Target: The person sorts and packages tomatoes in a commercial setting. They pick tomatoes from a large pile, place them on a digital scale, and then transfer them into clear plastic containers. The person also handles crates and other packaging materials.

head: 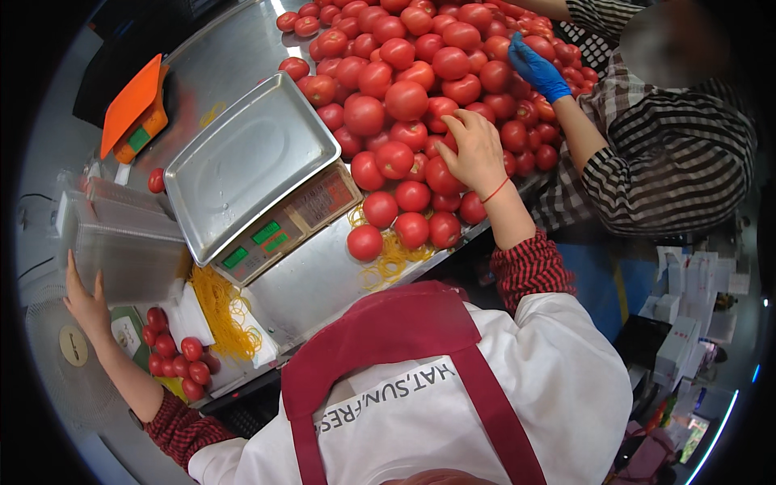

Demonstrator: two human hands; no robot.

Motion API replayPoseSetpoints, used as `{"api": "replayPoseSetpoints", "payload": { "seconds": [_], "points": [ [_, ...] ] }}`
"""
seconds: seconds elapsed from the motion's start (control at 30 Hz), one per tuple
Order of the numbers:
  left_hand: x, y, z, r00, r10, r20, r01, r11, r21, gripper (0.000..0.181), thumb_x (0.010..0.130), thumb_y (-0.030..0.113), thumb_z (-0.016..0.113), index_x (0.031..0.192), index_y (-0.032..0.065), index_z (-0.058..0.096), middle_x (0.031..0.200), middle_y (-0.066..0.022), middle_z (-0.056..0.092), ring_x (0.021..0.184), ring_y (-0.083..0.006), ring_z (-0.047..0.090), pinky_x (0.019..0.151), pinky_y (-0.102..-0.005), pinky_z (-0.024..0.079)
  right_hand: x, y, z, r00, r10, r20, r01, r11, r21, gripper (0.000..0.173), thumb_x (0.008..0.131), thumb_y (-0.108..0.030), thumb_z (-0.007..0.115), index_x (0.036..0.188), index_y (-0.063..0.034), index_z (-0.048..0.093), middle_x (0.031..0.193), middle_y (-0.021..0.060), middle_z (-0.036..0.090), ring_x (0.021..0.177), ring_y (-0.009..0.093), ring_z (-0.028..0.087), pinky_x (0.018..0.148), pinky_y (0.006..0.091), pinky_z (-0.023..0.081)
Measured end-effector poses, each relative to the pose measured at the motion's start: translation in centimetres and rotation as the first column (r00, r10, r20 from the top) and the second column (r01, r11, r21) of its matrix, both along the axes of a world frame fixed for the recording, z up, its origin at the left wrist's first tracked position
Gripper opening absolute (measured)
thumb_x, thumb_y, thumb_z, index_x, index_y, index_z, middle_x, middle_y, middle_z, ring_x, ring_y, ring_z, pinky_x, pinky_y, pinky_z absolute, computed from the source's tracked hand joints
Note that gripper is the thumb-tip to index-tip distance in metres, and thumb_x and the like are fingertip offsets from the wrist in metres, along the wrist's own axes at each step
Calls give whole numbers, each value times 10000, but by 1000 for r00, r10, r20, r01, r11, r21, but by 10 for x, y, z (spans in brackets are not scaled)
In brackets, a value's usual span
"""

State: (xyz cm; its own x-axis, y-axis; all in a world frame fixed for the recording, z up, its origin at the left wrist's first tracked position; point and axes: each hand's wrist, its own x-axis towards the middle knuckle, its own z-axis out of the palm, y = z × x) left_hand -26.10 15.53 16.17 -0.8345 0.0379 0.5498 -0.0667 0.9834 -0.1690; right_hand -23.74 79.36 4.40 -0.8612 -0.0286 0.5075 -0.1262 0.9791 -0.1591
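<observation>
A large heap of red tomatoes [406, 100] covers the far right part of a metal table [291, 291]. Over its near side is my right hand [476, 145], fingers spread and a little curled among the tomatoes; it grips none that I can see. My left hand [88, 300] is raised with fingers apart at the side of a stack of clear plastic containers [130, 242]; whether it touches them I cannot tell. Between my hands stands a digital scale [267, 242] with an empty steel pan [251, 167]. Yellow rubber bands [221, 309] lie left of the scale's near edge, others [394, 257] under the nearest tomatoes.
A co-worker's blue-gloved hand [539, 66] reaches over the heap at the right. An orange scale [136, 115] stands at the far left. Small tomatoes [182, 367] lie at the near left corner, by a fan [73, 345]. One tomato [156, 180] sits behind the containers.
</observation>
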Motion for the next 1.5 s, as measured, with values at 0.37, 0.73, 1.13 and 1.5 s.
{"api": "replayPoseSetpoints", "payload": {
  "seconds": [0.37,0.73,1.13,1.5],
  "points": [
    [54,265,-133,682,-724,106,493,562,664,529,716,21,677,1216,42,506,1269,-141,489,1213,-292,428,1009,-374,338,57,-13,-43,976,111,188,-147,971,190,590,631,-185,713,1180,-116,505,1233,130,464,1085,269,469,723,380,452],
    [59,388,-140,412,-911,-31,574,233,785,859,590,145,790,1329,107,353,1352,-215,299,1199,-401,379,987,-433,363,43,-48,-30,959,277,63,-52,390,-919,496,725,-207,682,1150,-16,511,1084,164,567,1007,255,565,875,331,449],
    [-44,254,-127,940,-341,-35,266,662,701,648,649,159,740,1215,45,447,1176,-199,452,1051,-361,496,897,-391,430,-112,-69,-12,905,376,201,-423,848,319,337,719,-155,625,1046,-116,553,1038,85,532,992,247,520,771,378,447],
    [11,135,-67,900,-227,-373,369,852,372,547,771,185,669,1264,60,466,1315,-168,421,1244,-323,368,1026,-413,298,-110,-151,20,772,633,-56,-632,755,-176,603,649,-228,717,1169,-31,484,1121,203,494,1074,358,471,923,404,400]
  ]
}}
